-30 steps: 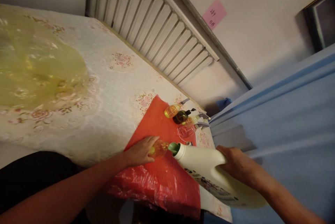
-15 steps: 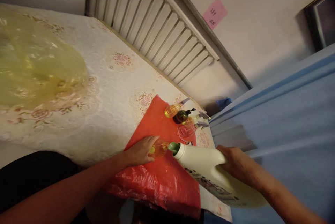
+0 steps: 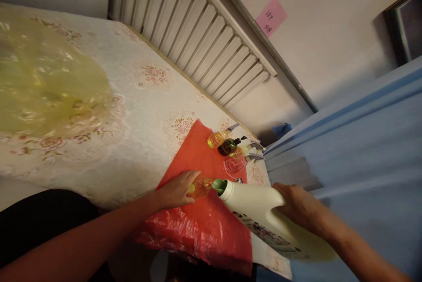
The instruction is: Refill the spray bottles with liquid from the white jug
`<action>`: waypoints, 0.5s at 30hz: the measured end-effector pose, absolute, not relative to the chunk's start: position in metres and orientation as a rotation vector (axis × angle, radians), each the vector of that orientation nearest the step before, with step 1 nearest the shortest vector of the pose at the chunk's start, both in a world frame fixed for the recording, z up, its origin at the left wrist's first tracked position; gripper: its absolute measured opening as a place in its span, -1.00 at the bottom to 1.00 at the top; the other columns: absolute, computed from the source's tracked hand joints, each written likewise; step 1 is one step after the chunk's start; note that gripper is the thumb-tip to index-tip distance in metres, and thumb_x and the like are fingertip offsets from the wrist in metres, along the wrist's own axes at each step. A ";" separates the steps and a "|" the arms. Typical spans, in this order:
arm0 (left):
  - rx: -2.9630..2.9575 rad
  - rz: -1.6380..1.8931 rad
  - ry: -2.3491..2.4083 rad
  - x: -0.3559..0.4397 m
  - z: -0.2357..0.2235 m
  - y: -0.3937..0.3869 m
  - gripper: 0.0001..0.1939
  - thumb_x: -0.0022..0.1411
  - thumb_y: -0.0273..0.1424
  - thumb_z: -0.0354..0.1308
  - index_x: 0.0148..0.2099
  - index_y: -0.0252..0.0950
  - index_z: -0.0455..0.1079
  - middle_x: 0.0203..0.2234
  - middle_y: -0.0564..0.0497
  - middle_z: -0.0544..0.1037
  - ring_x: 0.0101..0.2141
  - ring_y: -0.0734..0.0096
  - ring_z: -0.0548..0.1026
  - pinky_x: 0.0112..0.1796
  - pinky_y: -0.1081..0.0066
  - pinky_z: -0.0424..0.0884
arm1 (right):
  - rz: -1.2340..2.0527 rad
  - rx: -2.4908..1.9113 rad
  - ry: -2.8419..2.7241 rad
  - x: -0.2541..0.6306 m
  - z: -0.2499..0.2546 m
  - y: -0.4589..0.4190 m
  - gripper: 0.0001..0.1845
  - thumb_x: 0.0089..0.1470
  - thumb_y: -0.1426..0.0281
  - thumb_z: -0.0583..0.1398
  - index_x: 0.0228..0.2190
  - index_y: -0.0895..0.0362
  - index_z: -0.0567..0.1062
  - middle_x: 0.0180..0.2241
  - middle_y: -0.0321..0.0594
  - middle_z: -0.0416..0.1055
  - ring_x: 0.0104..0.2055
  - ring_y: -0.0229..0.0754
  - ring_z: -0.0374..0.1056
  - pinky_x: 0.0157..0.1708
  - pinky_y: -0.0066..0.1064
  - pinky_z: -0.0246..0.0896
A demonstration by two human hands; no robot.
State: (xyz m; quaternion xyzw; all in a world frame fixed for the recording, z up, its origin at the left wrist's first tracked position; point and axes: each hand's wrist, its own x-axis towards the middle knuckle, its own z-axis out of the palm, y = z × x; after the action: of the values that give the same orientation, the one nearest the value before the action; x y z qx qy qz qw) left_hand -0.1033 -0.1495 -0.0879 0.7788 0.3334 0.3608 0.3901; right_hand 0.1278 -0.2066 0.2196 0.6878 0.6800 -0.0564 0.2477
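My left hand [image 3: 176, 190] is wrapped round a small clear bottle [image 3: 201, 186] with yellow liquid in it, standing on a red plastic sheet [image 3: 201, 225]. My right hand [image 3: 296, 209] grips the handle of a large white jug [image 3: 260, 211], which is tilted so its green spout [image 3: 218, 185] sits right at the small bottle's mouth.
Several small spray bottles [image 3: 231, 146] stand at the far end of the red sheet. A floral cloth [image 3: 138, 97] covers the surface, with a yellow translucent bag [image 3: 42, 84] at the left. White slatted rails [image 3: 198, 36] run behind; blue fabric [image 3: 356, 150] hangs at the right.
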 end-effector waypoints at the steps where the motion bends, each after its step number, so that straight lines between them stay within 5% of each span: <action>1: 1.982 0.922 0.848 -0.103 -0.088 -0.150 -0.10 -0.04 -0.50 0.26 0.33 -0.27 -0.01 0.24 -0.21 0.24 0.25 0.07 0.21 0.23 0.13 0.17 | -0.152 1.873 1.857 0.128 0.220 -0.207 -0.85 -0.09 0.55 0.12 -0.42 0.14 0.45 -0.42 -0.16 0.55 -0.41 -0.22 0.43 -0.50 -0.51 0.02; 15: 1.984 0.915 0.849 -0.103 -0.089 -0.149 -0.09 -0.05 -0.50 0.27 0.33 -0.20 -0.01 0.23 -0.15 0.25 0.24 0.06 0.21 0.23 0.09 0.16 | -0.142 1.853 1.870 0.129 0.219 -0.205 -0.84 -0.08 0.55 0.11 -0.40 0.14 0.45 -0.39 -0.13 0.55 -0.40 -0.20 0.43 -0.49 -0.50 0.05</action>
State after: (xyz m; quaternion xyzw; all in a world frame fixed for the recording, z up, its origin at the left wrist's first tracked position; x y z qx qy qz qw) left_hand -0.1030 -0.1491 -0.0891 0.7800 0.3339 0.3596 0.3882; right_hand 0.1290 -0.2052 0.2189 0.6807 0.6866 -0.0520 0.2500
